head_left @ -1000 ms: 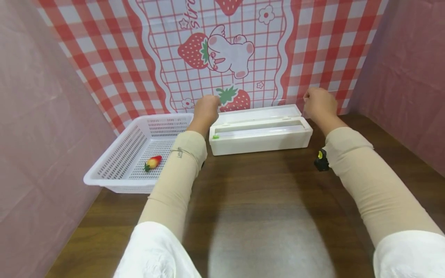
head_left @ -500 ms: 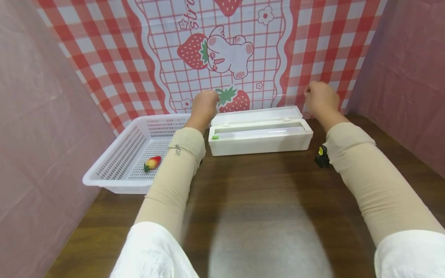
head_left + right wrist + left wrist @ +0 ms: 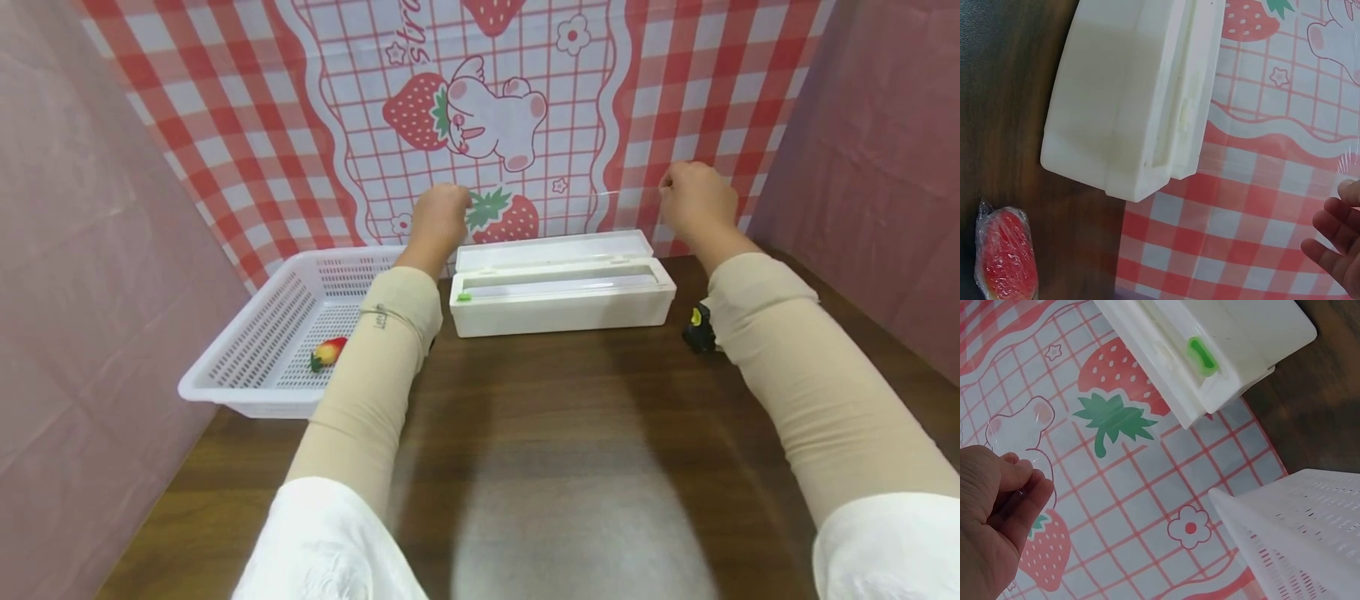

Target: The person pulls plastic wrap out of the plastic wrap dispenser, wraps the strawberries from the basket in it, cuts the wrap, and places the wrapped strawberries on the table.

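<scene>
Fingers of my left hand (image 3: 438,218) are curling into a pinch, thumb on fingertips, and gripping an edge of clear film (image 3: 1349,159). Right hand (image 3: 697,202) is pinching the far side of the same film between thumb and index, its other fingers spreading loosely. Film is stretching between both hands, up in the air; mostly transparent, so I can't tell whether it's running all the way down to the box. Below and between my hands, the white box (image 3: 562,310) is sitting on the counter (image 3: 562,433), its lid (image 3: 555,248) tilting back behind it. Something pale is lying in the slot; a green tab (image 3: 1202,356) is sitting near the left end. Left of the box, the white basket (image 3: 197,387) is holding a red-and-yellow fruit-like piece (image 3: 327,353) with a green end. Near the box's right end, a red film-wrapped item (image 3: 1007,256) is lying on the counter. Strawberry-print checked cloth (image 3: 255,125) is hanging behind it all; pink fabric (image 3: 885,183) is flanking both sides.
</scene>
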Demonstrator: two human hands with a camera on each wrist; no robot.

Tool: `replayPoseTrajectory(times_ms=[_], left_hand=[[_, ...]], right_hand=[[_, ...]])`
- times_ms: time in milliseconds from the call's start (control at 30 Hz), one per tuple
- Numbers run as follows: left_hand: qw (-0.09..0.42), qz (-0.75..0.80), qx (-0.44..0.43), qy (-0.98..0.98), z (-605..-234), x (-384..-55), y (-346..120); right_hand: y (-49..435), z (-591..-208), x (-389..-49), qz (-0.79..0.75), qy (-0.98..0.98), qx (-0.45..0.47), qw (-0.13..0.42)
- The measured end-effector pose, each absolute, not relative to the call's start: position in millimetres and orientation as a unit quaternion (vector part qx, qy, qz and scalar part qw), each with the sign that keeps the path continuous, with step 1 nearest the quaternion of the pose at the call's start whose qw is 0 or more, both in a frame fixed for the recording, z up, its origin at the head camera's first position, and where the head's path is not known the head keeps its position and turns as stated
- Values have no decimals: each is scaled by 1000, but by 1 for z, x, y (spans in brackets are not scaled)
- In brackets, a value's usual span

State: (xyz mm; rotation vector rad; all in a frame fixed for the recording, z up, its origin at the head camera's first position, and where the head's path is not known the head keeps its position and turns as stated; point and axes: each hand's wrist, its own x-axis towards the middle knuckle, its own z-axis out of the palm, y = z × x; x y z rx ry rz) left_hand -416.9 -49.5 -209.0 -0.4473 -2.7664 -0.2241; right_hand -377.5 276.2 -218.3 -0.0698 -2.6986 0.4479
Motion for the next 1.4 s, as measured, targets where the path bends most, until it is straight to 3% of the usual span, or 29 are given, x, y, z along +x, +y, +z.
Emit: replayPoseTrajectory(times_ms=[600, 833, 1400], left_hand=[[207, -56, -157, -964, -190, -412, -49], [188, -59, -144, -970, -181, -410, -48], [223, -50, -154, -961, -162, -407, -48]], right_hand=[[275, -201, -376, 158, -967, -36, 198], [275, -192, -375, 152, -967, -43, 198], [274, -174, -372, 141, -964, -36, 223]])
